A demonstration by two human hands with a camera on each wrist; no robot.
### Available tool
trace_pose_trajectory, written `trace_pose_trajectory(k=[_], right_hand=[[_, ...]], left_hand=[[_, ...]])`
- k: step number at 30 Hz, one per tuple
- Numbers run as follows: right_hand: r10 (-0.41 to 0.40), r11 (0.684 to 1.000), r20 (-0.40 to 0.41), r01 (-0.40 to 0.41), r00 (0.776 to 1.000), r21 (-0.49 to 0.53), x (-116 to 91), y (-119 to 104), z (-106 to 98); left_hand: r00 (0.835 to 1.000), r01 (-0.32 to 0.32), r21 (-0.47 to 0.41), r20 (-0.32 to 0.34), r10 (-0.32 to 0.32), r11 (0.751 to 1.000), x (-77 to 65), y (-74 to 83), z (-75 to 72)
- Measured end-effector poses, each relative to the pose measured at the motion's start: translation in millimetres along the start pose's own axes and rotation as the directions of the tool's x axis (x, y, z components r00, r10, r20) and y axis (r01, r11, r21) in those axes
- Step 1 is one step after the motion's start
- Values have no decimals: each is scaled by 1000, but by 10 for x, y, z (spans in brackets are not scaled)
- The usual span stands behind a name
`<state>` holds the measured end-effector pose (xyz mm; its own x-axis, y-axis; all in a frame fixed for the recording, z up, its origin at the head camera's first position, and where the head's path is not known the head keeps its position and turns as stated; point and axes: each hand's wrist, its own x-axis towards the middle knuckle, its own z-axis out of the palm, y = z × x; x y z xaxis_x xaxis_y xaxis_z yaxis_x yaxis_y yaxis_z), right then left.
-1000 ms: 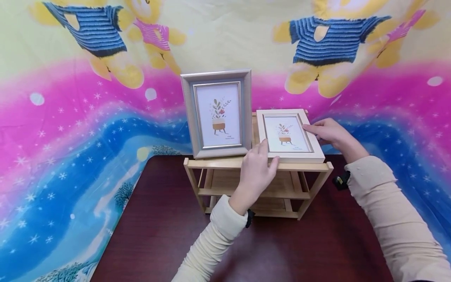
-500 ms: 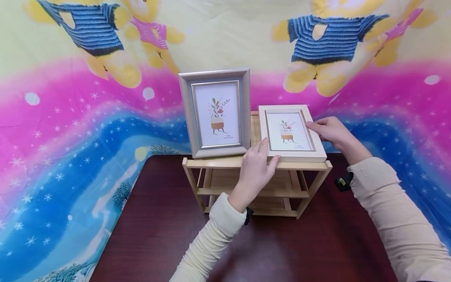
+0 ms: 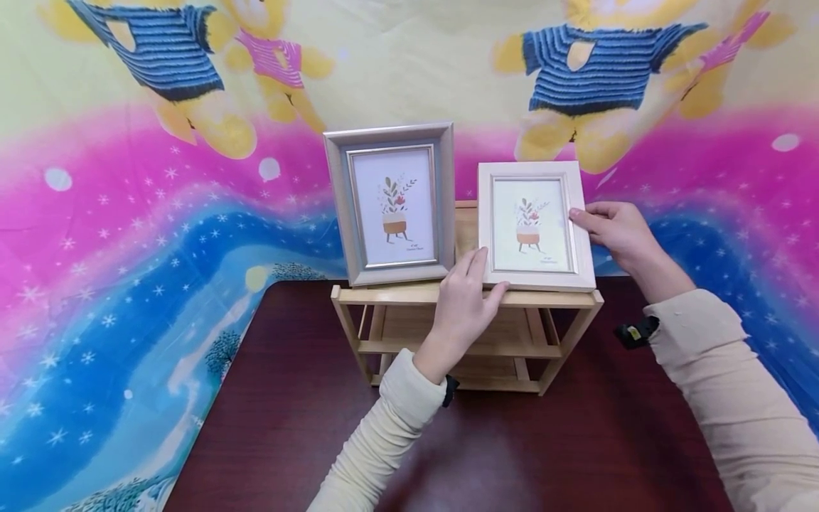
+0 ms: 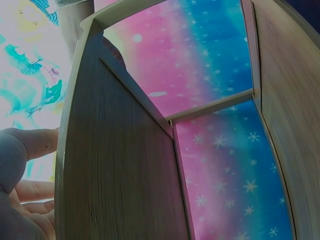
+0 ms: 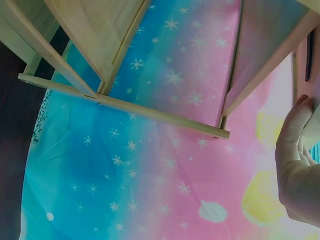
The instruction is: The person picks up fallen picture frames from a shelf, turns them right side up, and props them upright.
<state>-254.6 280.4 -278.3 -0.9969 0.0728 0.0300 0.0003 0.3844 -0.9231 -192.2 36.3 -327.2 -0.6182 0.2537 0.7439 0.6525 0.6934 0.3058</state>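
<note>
A cream-white picture frame (image 3: 586, 242) with a potted-plant print leans back on the top tier of a small wooden rack (image 3: 377, 295). My right hand (image 3: 621, 231) pinches its right side, thumb in front and fingers mostly hidden behind. At the lower left corner, my left hand (image 3: 462, 302) touches the frame with extended fingers, the thumb lying along the bottom edge. A larger silver-grey picture frame (image 3: 339, 206) stands upright to the left on the same tier. In the left wrist view, the fingers (image 4: 37, 192) reach the rack's front edge.
Lower tiers (image 3: 461, 348) of the rack show beneath the frames. The rack stands on a dark reddish-brown table (image 3: 288, 427). Behind it hangs a printed cloth (image 3: 179, 249) with bears and snowflakes. A dark strap device (image 3: 636, 333) is on my right wrist.
The cream-white frame has tilted up from lying nearly flat to a steeper lean, its top edge rising. My right hand has moved up and right with it. The left hand has hardly moved.
</note>
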Motion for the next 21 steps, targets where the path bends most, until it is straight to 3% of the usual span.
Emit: trace_pose_trajectory(k=[4, 11, 21], right_hand=[[-25, 996, -34, 28, 999, 90, -56, -31, -30], [-141, 982, -105, 153, 984, 111, -152, -88, -41], [-311, 900, -182, 350, 933, 260, -209, -119, -17]], left_hand=[[1000, -1, -16, -2, 1, 1000, 4, 4, 2], [1000, 21, -23, 11, -21, 999, 5, 13, -16], [996, 79, -104, 48, -74, 991, 24, 7, -44]])
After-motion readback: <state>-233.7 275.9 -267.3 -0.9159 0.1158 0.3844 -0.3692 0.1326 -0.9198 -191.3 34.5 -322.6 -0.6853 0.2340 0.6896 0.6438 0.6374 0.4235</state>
